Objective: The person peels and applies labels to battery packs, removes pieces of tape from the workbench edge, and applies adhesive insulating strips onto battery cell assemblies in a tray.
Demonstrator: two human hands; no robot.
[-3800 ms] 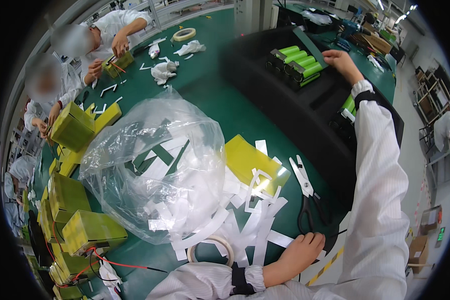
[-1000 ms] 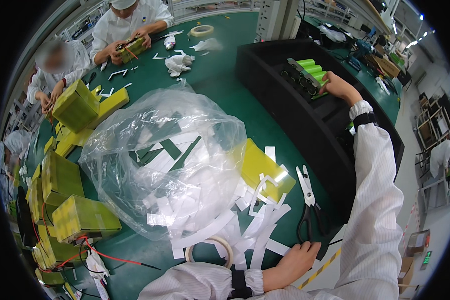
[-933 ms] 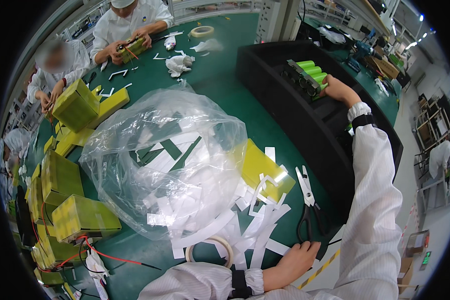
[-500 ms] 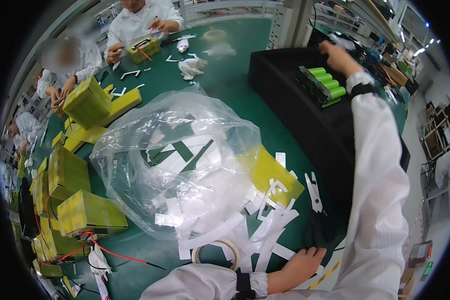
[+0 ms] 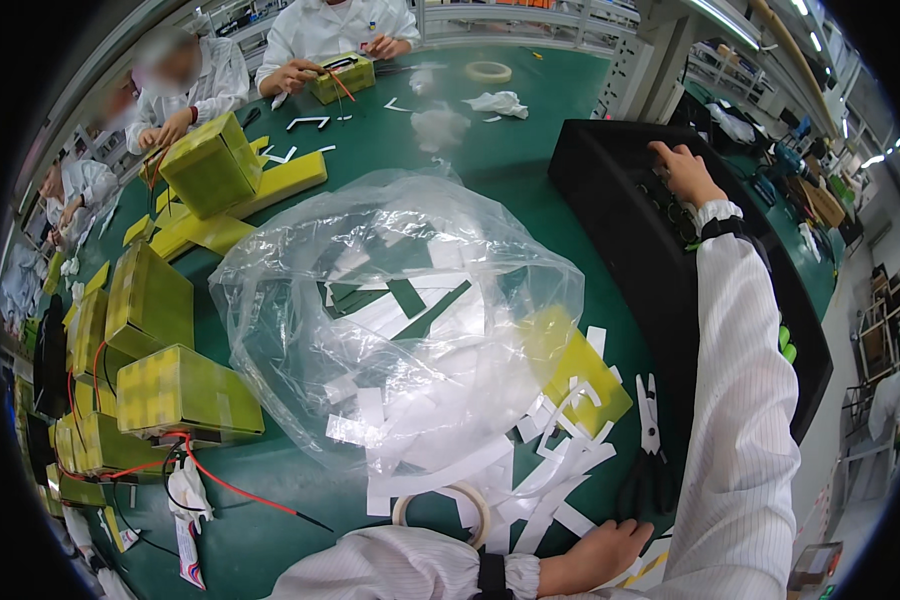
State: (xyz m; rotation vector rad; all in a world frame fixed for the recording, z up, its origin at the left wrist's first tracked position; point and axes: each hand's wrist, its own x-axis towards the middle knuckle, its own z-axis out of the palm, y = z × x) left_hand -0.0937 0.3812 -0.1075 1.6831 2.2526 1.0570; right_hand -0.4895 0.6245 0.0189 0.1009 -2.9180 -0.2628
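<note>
My right hand (image 5: pixel 688 175) reaches into the long black box (image 5: pixel 610 200) at the right, fingers apart and partly bent, with nothing visible in them. Just below it lie dark parts with a little green, half covered by my wrist. Past my forearm, green cylindrical battery cells (image 5: pixel 787 343) show in the box; the rest is hidden. My left hand (image 5: pixel 602 556) rests at the near table edge, fingers lying loosely outstretched and holding nothing. Close by are black-handled scissors (image 5: pixel 650 425), blades pointing away, and a tape roll (image 5: pixel 485 515) beside my left sleeve.
A big clear plastic bag (image 5: pixel 410 300) holding white and green strips fills the middle of the green table (image 5: pixel 270 500). Yellow-wrapped battery packs (image 5: pixel 190 395) with red and black wires stand at left. A co-worker (image 5: pixel 335 35) handles another pack across the table; others work farther left.
My right hand has come lower and nearer within the box. The green cells seen beside it before now show nearer, past my forearm. The view has shifted; my left hand stays at the table edge.
</note>
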